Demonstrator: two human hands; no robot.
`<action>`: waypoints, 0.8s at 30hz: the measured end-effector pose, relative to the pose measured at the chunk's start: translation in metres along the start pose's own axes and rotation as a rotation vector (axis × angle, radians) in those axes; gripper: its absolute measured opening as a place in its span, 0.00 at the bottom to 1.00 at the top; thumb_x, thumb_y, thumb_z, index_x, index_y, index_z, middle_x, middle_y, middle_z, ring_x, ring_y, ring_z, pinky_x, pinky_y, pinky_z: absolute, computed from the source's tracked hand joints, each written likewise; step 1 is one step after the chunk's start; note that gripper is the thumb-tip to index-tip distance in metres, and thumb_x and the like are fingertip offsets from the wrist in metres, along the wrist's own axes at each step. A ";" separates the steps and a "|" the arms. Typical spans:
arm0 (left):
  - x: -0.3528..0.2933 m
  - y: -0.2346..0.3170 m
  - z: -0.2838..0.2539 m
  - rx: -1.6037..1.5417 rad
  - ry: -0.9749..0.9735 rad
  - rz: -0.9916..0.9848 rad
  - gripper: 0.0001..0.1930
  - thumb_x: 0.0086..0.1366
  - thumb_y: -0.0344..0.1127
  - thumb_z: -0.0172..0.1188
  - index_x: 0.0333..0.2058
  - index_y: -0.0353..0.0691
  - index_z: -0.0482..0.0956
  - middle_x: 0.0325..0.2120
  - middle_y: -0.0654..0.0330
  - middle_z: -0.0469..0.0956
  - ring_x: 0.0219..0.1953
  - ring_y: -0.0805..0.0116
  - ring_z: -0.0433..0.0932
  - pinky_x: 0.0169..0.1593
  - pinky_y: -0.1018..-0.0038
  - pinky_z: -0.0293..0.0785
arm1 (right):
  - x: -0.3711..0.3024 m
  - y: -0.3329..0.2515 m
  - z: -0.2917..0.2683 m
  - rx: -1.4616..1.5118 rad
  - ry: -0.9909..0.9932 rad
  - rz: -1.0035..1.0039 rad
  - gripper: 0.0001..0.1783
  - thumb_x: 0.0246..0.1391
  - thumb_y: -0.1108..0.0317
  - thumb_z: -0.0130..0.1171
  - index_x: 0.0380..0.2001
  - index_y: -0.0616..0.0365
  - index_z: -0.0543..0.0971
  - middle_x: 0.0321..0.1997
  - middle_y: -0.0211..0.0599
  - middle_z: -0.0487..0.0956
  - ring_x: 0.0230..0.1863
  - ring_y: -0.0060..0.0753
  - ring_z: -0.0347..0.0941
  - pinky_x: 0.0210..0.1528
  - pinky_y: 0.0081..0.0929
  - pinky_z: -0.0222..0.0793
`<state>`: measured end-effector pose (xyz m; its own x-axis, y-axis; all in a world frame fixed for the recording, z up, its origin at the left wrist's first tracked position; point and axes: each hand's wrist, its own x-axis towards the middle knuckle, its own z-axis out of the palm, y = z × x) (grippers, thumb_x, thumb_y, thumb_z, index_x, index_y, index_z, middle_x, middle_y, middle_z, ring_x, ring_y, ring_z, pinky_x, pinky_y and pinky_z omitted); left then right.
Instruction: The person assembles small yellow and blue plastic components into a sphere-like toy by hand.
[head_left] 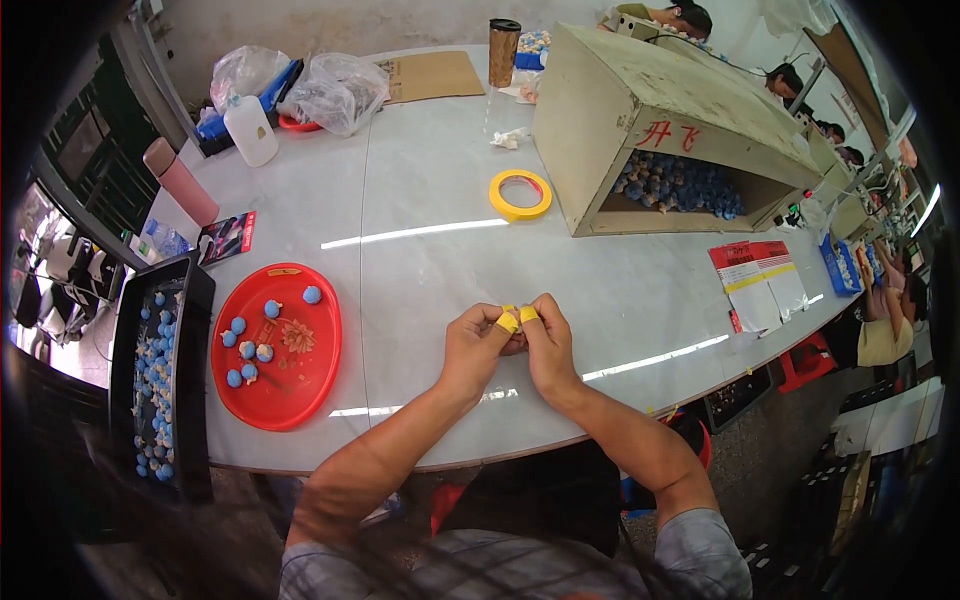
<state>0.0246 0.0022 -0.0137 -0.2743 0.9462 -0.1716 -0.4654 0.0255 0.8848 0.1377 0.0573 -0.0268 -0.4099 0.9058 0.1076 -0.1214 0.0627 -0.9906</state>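
1. From the head view, my left hand (470, 350) and right hand (550, 350) meet over the pale surface (420, 270), forearms angling in from the lower edge.

2. My grip is drawn closed on both sides, fingers curled inward and thumbs close together at the tips, with yellow wraps (507, 322) on the digits. Whatever sits between them, if anything, is hidden by my fingers; I cannot tell what it is or how its long axis runs.

3. To the left of my grip, apart from it, lies a red plate (255, 408) with small blue balls scattered on it, the nearest blue ball (312, 295) close to the plate's far right rim. My left hand is the nearer one. The balls look roundish, many with a pale tuft, and show no clear long axis.

4. Beyond the plate, farther left, a black tray (197, 300) holds more of the same balls, its long side running away from me.

5. Ahead and to the right stands a cream box (650, 95), its open side toward me, heaped with blue pieces (680, 185); my right hand is nearer. A yellow tape roll (520, 214) lies straight ahead, touched by neither hand.
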 end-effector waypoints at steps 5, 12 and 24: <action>-0.002 -0.004 0.003 -0.034 0.012 -0.001 0.08 0.68 0.33 0.56 0.37 0.33 0.74 0.35 0.58 0.78 0.35 0.72 0.79 0.42 0.75 0.79 | -0.002 -0.001 0.003 -0.031 0.027 -0.033 0.10 0.62 0.70 0.45 0.26 0.58 0.63 0.26 0.28 0.68 0.30 0.15 0.59 0.31 0.20 0.62; -0.003 -0.009 0.002 -0.059 0.010 0.020 0.07 0.68 0.33 0.56 0.36 0.34 0.74 0.34 0.58 0.78 0.35 0.72 0.79 0.42 0.75 0.79 | -0.003 0.000 0.002 -0.004 0.016 -0.022 0.10 0.62 0.71 0.45 0.26 0.58 0.62 0.25 0.27 0.67 0.29 0.15 0.58 0.31 0.20 0.61; -0.002 -0.009 0.003 -0.040 0.012 0.023 0.07 0.68 0.32 0.56 0.35 0.34 0.75 0.34 0.58 0.78 0.33 0.72 0.79 0.41 0.75 0.79 | -0.003 0.002 0.001 -0.010 0.026 -0.035 0.11 0.61 0.71 0.45 0.24 0.57 0.61 0.24 0.25 0.65 0.28 0.14 0.56 0.29 0.20 0.58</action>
<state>0.0318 0.0016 -0.0196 -0.2952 0.9425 -0.1566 -0.4921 -0.0095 0.8705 0.1373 0.0543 -0.0287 -0.3816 0.9137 0.1397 -0.1260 0.0983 -0.9872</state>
